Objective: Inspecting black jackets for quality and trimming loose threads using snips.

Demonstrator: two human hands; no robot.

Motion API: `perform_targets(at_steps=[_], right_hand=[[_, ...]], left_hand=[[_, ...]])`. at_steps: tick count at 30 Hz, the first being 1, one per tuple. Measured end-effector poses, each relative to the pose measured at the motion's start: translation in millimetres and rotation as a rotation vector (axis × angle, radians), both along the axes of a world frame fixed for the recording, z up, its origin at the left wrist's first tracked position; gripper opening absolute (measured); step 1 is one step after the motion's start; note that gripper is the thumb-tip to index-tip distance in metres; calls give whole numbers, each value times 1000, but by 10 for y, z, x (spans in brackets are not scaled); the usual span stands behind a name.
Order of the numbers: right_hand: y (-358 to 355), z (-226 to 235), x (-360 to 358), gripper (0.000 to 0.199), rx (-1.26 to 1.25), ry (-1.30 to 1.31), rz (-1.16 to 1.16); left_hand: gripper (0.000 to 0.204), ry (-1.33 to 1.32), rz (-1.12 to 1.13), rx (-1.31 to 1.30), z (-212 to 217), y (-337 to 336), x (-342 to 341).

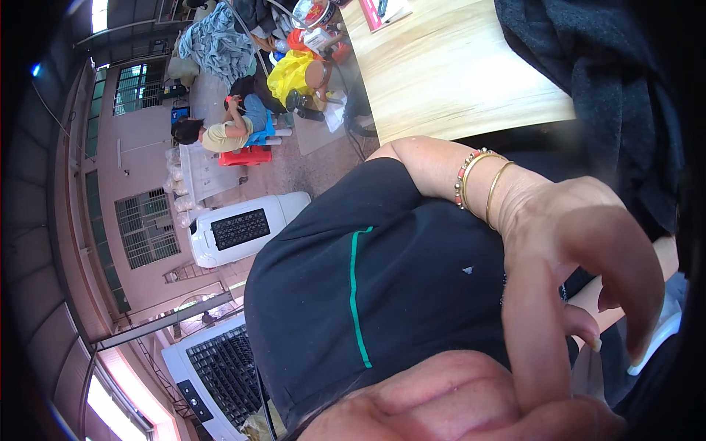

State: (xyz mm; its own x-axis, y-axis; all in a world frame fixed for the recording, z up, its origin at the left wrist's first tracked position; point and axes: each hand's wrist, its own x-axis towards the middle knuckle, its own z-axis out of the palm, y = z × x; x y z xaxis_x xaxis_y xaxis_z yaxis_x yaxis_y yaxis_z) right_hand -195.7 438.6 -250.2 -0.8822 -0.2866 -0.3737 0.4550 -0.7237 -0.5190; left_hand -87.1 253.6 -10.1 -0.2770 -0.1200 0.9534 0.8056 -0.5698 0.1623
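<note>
My left hand (570, 228) is very close to the lens, with its thumb and fingers curved and spread apart. I see nothing held between them. Gold bangles and a beaded bracelet (463, 180) circle that wrist. The bent arm comes out of a black top (426, 294) marked by a thin green stripe. Creased skin (441, 393) fills the lower edge, very near; it may be part of my right hand, but I cannot tell. The left thumb reaches down to it. Beyond the curled fingers runs another bare stretch of skin (658, 261), partly hidden.
The view is tilted sideways. A pale wooden table (456, 66) stands at the top, with dark cloth (588, 73) over its right side. Farther off, a person (228, 136) sits near a yellow bag (289, 77) and heaped clothes (220, 44). Two white air coolers (283, 213) stand at left.
</note>
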Motion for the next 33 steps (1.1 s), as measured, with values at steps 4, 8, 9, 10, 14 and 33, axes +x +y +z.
perform_targets(at_steps=[4, 8, 9, 10, 14, 33], right_hand=[[2, 2, -91, 29, -67, -7, 19], [132, 210, -205, 29, -109, 22, 9], [252, 323, -283, 29, -107, 47, -6], [390, 457, -354, 29, -102, 72, -23], [1151, 1099, -461, 29, -41, 185, -95], [820, 3762, 1273, 32, 1046, 687, -1073]], left_hand=[[19, 66, 49, -21, 133, -41, 27], [19, 56, 397, -180, 60, -229, -32], [19, 44, 562, -245, -8, -321, -106], [19, 28, 725, -303, -80, -427, -203], [34, -497, 1038, -695, -419, -1003, -729], [38, -333, 322, -1352, -193, -595, -1428]])
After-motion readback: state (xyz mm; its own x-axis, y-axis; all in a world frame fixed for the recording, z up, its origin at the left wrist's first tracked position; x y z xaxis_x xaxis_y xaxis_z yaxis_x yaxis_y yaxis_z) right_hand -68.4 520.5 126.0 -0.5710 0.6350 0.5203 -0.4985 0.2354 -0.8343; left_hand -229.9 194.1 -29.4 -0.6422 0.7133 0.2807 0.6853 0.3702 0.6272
